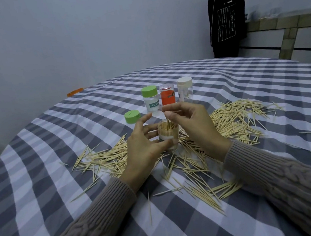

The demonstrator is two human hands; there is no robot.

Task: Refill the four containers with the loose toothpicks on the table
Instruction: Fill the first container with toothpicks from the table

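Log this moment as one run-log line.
left hand: steadies open container | right hand: lowers toothpicks in | green lid: off, on table | loose toothpicks: many remain

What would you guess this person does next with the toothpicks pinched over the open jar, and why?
Probably lower the right hand and let its pinched toothpicks slide down into the open jar, which the left hand grips on the tablecloth. The sticks already point into the mouth, the jar looks nearly full, and its green lid lies off beside it. Many loose toothpicks remain.
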